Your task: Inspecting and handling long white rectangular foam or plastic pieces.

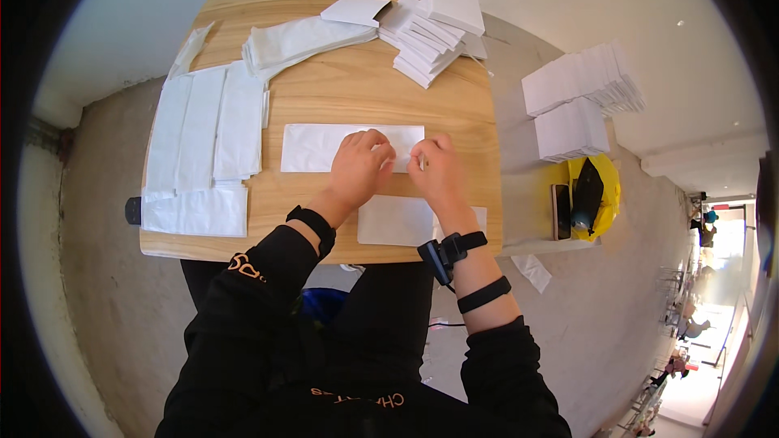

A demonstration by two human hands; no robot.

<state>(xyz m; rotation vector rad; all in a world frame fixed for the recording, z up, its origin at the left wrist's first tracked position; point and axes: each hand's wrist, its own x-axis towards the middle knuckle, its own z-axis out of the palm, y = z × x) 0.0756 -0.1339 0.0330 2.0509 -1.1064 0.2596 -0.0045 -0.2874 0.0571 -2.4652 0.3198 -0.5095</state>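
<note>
A flat white bag (308, 148) lies lengthwise on the wooden table in front of me. My left hand (361, 166) rests over its right half with the fingers curled in and the tips pressed together. At the bag's right end, my right hand (441, 170) is closed in a pinch, fingertips turned toward the left hand. Whatever either hand grips is too small or too hidden to name. Nearer to me, a flat white folded carton (394, 220) lies partly under my right forearm.
Flat white bags (203, 122) overlap in rows along the table's (341, 85) left side. A fanned bag stack (304, 42) lies farther back, beside piled white boxes (430, 36). Right of the table stand more white stacks (572, 128) and a yellow bag (604, 195) holding a dark bottle.
</note>
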